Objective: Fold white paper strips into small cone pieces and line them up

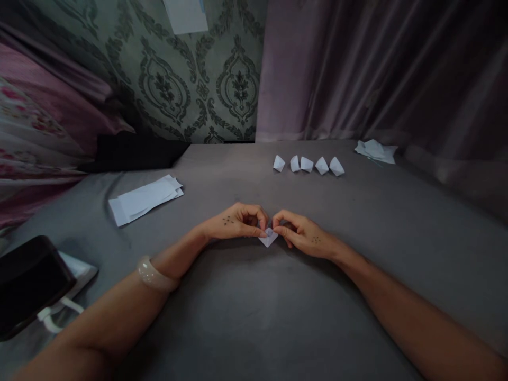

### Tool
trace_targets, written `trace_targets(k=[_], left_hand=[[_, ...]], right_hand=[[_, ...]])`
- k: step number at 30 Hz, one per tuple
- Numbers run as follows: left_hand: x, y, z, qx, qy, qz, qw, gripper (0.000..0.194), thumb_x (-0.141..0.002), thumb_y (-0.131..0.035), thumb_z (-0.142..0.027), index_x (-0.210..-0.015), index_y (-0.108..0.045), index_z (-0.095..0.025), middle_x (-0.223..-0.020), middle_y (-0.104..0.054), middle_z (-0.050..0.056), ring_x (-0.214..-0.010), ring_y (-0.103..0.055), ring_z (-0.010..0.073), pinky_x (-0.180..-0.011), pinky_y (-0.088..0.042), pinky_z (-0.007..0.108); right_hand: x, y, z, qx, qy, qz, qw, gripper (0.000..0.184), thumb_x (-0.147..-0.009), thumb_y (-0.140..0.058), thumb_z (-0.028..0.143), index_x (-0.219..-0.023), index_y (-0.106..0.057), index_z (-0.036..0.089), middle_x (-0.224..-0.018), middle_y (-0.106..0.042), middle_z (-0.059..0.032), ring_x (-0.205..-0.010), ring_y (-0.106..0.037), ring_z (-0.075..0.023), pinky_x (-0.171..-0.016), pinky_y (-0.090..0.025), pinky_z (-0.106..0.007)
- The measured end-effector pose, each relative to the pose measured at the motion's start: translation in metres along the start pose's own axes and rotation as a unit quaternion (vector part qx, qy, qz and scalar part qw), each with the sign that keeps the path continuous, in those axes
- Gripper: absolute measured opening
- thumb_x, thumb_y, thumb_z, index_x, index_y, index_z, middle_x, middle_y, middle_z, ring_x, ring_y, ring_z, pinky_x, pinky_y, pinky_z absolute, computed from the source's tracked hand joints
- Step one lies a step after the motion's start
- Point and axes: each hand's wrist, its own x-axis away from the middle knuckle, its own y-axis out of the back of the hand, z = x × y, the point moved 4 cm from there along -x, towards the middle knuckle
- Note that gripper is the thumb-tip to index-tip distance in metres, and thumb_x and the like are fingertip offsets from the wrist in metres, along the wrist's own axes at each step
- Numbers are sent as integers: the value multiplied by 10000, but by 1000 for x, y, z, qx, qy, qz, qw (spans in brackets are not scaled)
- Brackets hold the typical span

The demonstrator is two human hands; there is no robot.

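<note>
A small piece of folded white paper [269, 239] is pinched between my two hands, low over the grey cloth in the middle of the view. My left hand [242, 220] grips its left edge between thumb and forefinger. From the other side, my right hand [299, 232] pinches the right edge the same way. The paper's lower corner points toward me, and the fingers cover its upper part. Several folded paper shapes [307, 164] stand in a row farther back, right of centre.
White paper strips [146, 199] lie stacked at left, and more paper pieces [376, 151] sit at the far right. A phone [34, 286] with a white cable [53, 315] is near my left forearm. Black cloth [135, 152] lies at the back left, and curtains [337, 69] hang behind.
</note>
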Motion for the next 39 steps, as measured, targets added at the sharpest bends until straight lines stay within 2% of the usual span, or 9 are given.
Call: trace_targets(k=[11,13,16,19,24,26,32,35,39], left_hand=[[1,1,-1,-29,-23,-7,999,163,-788,-668,-279,-797,-617,-125,-796,-589,21,-666,-528,87,-631,-436,225],[2,2,-1,-52,-32,-13,998,153,-803,-651,-279,-809,-614,-131,-824,-605,30,-709,-547,100,-667,-449,236],[4,4,-1,-114,-39,-17,993,152,-822,-633,-273,-902,-626,-145,-867,-622,39,-767,-573,120,-715,-464,253],[7,2,-3,-211,-73,2,975,188,-849,-604,-256,-1008,-642,-162,-949,-622,64,-834,-584,135,-753,-459,257],[12,-5,-7,-328,-126,28,936,188,-926,-470,-215,-936,-647,-155,-1004,-610,87,-856,-591,135,-765,-447,238],[13,-7,-8,-365,-147,29,919,221,-944,-421,-201,-965,-637,-158,-1025,-619,94,-903,-598,150,-804,-446,250],[14,-10,-4,-466,-182,15,866,275,-958,-360,-197,-1057,-613,-154,-1086,-623,117,-958,-601,183,-844,-455,284],[13,-8,-1,-477,-176,-5,861,286,-963,-358,-210,-1101,-604,-157,-1099,-616,118,-971,-600,182,-846,-461,279],[13,-5,3,-481,-159,-18,862,301,-971,-350,-225,-1043,-633,-153,-1100,-614,111,-950,-605,172,-832,-466,267]], right_hand=[[5,7,4,131,77,-30,988,68,-883,-535,240,-831,-520,198,-774,-529,17,-637,-467,-98,-618,-389,-235],[6,8,6,157,103,-30,982,55,-900,-505,212,-868,-547,196,-813,-550,1,-677,-493,-107,-656,-403,-243],[8,8,9,197,141,-13,970,162,-932,-444,176,-985,-596,194,-906,-575,-31,-783,-540,-122,-732,-419,-256],[11,10,10,234,142,-2,962,234,-951,-401,170,-1059,-607,202,-972,-574,-48,-831,-561,-128,-759,-426,-260],[16,11,13,300,118,-2,946,174,-953,-433,231,-1006,-597,206,-969,-570,-35,-727,-542,-114,-684,-413,-247],[17,11,14,322,106,-5,941,148,-943,-463,265,-998,-587,206,-953,-569,-30,-686,-526,-110,-650,-401,-245],[16,10,10,387,88,-23,918,209,-960,-426,274,-1012,-618,211,-945,-587,-38,-725,-563,-132,-641,-391,-261],[16,11,9,395,86,-31,914,223,-961,-422,238,-985,-642,208,-954,-601,-42,-744,-579,-131,-651,-394,-257],[15,14,9,404,89,-30,910,239,-948,-431,190,-977,-665,230,-971,-621,-37,-767,-592,-132,-646,-390,-251]])
